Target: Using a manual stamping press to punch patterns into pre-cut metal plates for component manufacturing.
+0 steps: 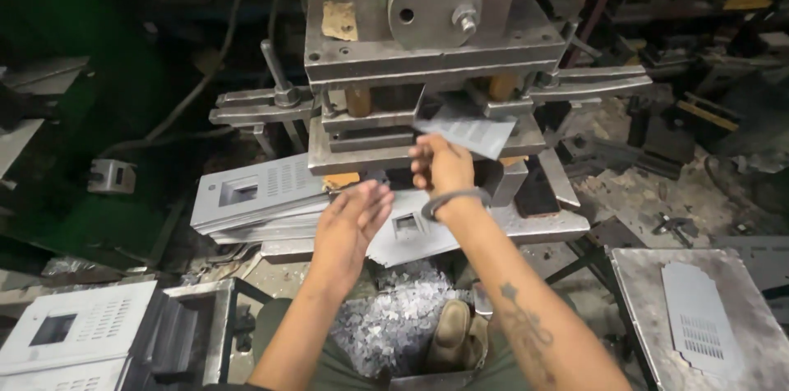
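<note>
Right hand [441,163]: at centre frame, fingers closed on the near edge of a thin grey sheet-metal blank [468,131]; a dark bangle [454,199] circles the wrist, a tattoo marks the forearm.
Sheet-metal blank: flat, slightly tilted, reaching toward 1 o'clock from the right hand into the gap of the press die [411,132].
Left hand [355,223]: at 7 o'clock of the right hand, palm open, fingers spread and apart, holding nothing; it hovers just above a punched panel [408,236] with a square cut-out, touch not certain.
Press die: steel plates stacked under a grey ram block with a round disc [433,2], at 12 o'clock of both hands.
Stack of panels [251,194]: grey, perforated, each with a rectangular window, at 9 o'clock of the left hand, resting on the press bed.
Scrap heap [394,317]: small bright metal offcuts, at 6 o'clock, between the forearms.
Shoe [450,333]: tan, resting on the scrap.
White panels [74,329]: perforated, piled at 8 o'clock, lower left corner.
Side table [649,292]: metal top at 4 o'clock, bearing one perforated grey panel [697,317].
</note>
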